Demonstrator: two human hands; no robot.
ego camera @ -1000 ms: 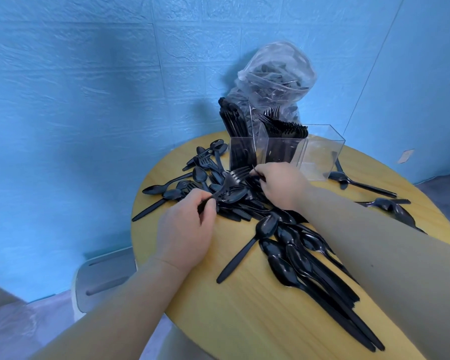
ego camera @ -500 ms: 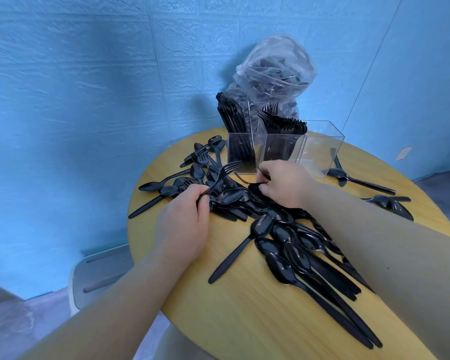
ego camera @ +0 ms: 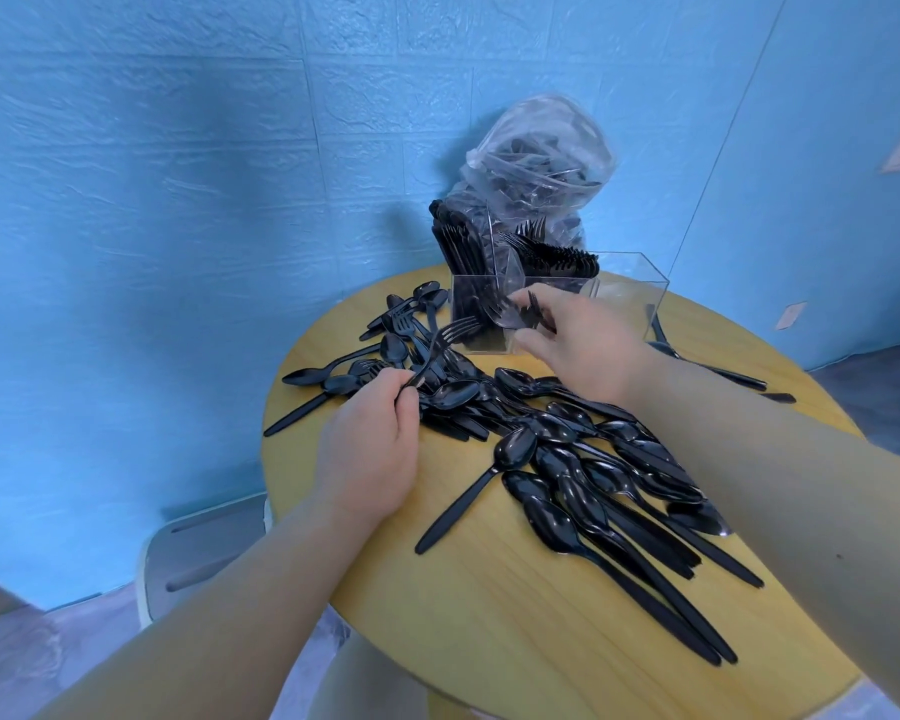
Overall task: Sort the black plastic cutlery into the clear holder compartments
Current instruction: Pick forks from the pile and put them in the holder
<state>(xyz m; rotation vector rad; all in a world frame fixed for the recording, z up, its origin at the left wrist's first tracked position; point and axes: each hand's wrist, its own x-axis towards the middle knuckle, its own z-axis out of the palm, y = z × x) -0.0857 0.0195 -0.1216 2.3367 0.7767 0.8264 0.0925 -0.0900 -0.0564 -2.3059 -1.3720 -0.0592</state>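
Note:
A heap of black plastic spoons, forks and knives [ego camera: 567, 449] covers the round wooden table [ego camera: 515, 615]. My left hand [ego camera: 370, 449] grips the handle of a black fork [ego camera: 450, 330] whose tines point up toward the holder. My right hand [ego camera: 578, 345] is raised in front of the clear holder [ego camera: 640, 283] and pinches a black fork [ego camera: 533, 311] between thumb and fingers. The holder's left compartment is packed with upright knives [ego camera: 458, 241], the middle one with forks [ego camera: 557, 257]; the right compartment looks empty.
A clear plastic bag [ego camera: 536, 158] with more cutlery leans on the blue wall behind the holder. A few loose pieces [ego camera: 707, 366] lie at the table's right. A grey stool [ego camera: 198, 548] stands below the table's left edge.
My right hand has lifted off the pile with a fork and risen up in front of the holder. My left hand still holds its fork, barely moved.

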